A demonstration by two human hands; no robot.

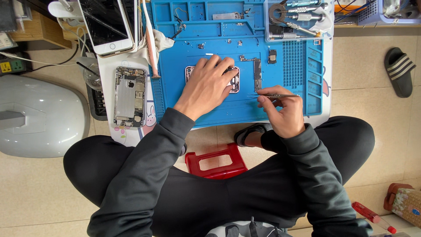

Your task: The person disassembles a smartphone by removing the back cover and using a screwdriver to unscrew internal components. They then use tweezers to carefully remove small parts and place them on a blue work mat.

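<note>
Right hand (pixel 285 112) pinches tweezers (pixel 272 95), tips at 9 o'clock toward opened phone (pixel 234 81); left hand (pixel 208 83) flat, pinning it; next: fine part pick

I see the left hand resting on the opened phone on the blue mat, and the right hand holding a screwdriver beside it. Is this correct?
Not quite. In the head view the right hand holds thin metal tweezers, not a screwdriver. The rest is right: the left hand rests on the opened phone on the blue mat.
</note>
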